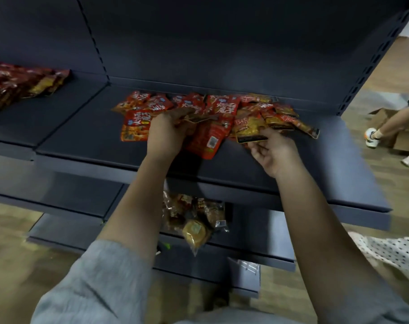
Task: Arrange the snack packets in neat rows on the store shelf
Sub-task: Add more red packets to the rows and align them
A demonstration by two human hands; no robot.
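Loose heap of snack packets (208, 108) lying unsorted toward the rear of the dark grey shelf (86, 127), overlapping at mixed angles; no row formed yet. Left hand (166, 134) curled over several packets gathered at the front of the heap. Right hand (272, 150) apart from the left, pinching the lower edge of a yellow-and-dark packet (249, 130) on the heap's right side.

Likely risks, as judgement: slick packets sliding out of the gathered bunch if lifted together; the red packet (208, 139) nearest the shelf's front edge being dragged off onto the tier below; red and yellow kinds ending up mixed within one row.

Shelf surface flat, matt, dark, with an upright back panel (222, 43) and a slotted post (374, 59) at the right end. Second stack of packets (19, 83) on the adjoining section left of the heap. Bagged goods (194, 218) on a lower tier beneath the shelf. Wood-look floor (385, 176) right of the shelf, with cardboard boxes (383, 118) and another person's legs (385, 127).
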